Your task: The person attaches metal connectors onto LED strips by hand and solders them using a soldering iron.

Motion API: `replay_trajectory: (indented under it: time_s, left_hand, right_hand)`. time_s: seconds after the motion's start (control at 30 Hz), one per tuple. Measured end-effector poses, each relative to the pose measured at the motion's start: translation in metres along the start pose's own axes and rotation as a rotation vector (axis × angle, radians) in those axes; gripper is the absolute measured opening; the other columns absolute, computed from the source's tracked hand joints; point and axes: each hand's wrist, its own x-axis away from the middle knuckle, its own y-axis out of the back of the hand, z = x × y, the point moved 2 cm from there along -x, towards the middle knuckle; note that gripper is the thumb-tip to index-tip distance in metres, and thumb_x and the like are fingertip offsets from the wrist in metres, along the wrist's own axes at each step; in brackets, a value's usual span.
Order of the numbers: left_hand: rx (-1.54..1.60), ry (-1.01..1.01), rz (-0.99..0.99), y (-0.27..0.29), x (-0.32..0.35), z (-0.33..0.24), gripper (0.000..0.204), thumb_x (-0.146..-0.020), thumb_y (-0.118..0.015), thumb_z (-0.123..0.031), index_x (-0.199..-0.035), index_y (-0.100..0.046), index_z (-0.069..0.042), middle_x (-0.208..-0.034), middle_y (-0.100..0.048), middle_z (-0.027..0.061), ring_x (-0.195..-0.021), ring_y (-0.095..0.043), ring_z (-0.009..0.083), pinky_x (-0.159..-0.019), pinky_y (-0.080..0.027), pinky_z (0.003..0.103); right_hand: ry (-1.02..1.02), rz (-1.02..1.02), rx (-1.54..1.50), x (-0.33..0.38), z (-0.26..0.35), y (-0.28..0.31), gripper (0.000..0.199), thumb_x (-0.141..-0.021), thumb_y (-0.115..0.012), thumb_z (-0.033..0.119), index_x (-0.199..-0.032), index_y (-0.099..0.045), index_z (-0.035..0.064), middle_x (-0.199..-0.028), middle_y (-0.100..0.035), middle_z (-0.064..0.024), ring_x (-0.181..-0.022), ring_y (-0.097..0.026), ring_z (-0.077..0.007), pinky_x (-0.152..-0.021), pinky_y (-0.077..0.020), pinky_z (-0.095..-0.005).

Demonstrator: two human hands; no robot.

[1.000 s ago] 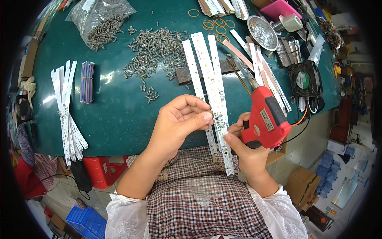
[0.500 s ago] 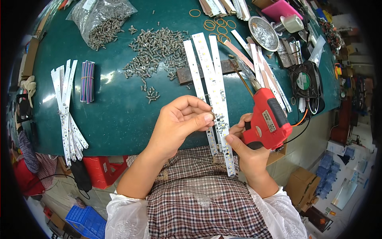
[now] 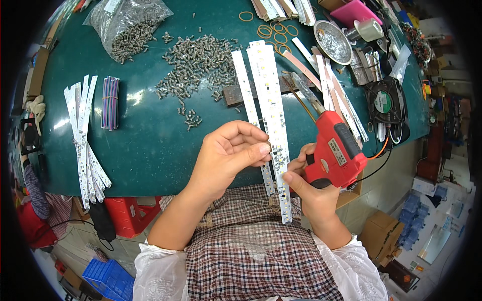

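My left hand (image 3: 226, 155) is closed in a pinch at the left edge of a white LED circuit strip (image 3: 271, 100). Whatever its fingertips grip is too small to make out. My right hand (image 3: 316, 195) wraps round the handle of a red soldering gun (image 3: 334, 150), its thumb pressing on the lower part of the strip. The gun's metal tip and thin brass-coloured tube point up and away, to the right of the strip. At least one more strip lies behind this one, mostly covered. Another LED strip (image 3: 244, 80) lies just left, partly hidden by my left hand.
A heap of small metal connectors (image 3: 201, 60) spreads beyond my hands, beside a plastic bag (image 3: 128, 30) of more. Strips (image 3: 85, 135) and a wire bundle (image 3: 110, 103) lie left. Rubber bands (image 3: 278, 37), a metal bowl (image 3: 321, 37) and a fan (image 3: 384, 100) sit right.
The held strip has turned slightly, its top moving right and its bottom end left, and now covers more of the strip behind. The soldering gun has shifted slightly left; my left hand barely moved.
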Motion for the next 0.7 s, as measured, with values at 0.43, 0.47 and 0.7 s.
replay_trajectory:
  time_s: [0.43,0.47,0.7]
  left_hand:
    - [-0.033,-0.057,-0.039,-0.0045,0.0009,0.0032,0.021,-0.088,-0.067,-0.002,-0.107,-0.060,0.004,-0.098,-0.068,0.0114,-0.085,-0.068,0.0135,-0.075,-0.057,0.026]
    - [-0.059,-0.078,-0.057,-0.0050,0.0010,0.0031,0.020,-0.088,-0.066,-0.001,-0.106,-0.060,0.004,-0.097,-0.068,0.0115,-0.085,-0.068,0.0133,-0.075,-0.057,0.026]
    - [-0.100,-0.134,-0.104,-0.0088,0.0018,0.0033,0.017,-0.088,-0.065,0.002,-0.104,-0.060,0.006,-0.095,-0.068,0.0104,-0.083,-0.068,0.0127,-0.075,-0.056,0.025]
  right_hand:
    - [0.061,0.058,0.192,0.0046,-0.0017,0.0000,0.049,-0.075,-0.071,-0.014,-0.112,-0.044,0.0037,-0.098,-0.051,-0.0063,-0.082,-0.060,-0.0122,-0.070,-0.0506,-0.0242]
    - [0.092,0.092,0.271,0.0048,-0.0013,-0.0006,0.048,-0.076,-0.069,-0.015,-0.112,-0.043,0.0036,-0.097,-0.051,-0.0065,-0.082,-0.060,-0.0123,-0.070,-0.0506,-0.0241]
    - [0.197,0.168,0.437,0.0067,-0.0017,-0.0041,0.046,-0.081,-0.064,-0.015,-0.115,-0.038,0.0040,-0.093,-0.054,-0.0067,-0.083,-0.061,-0.0111,-0.072,-0.0510,-0.0243]
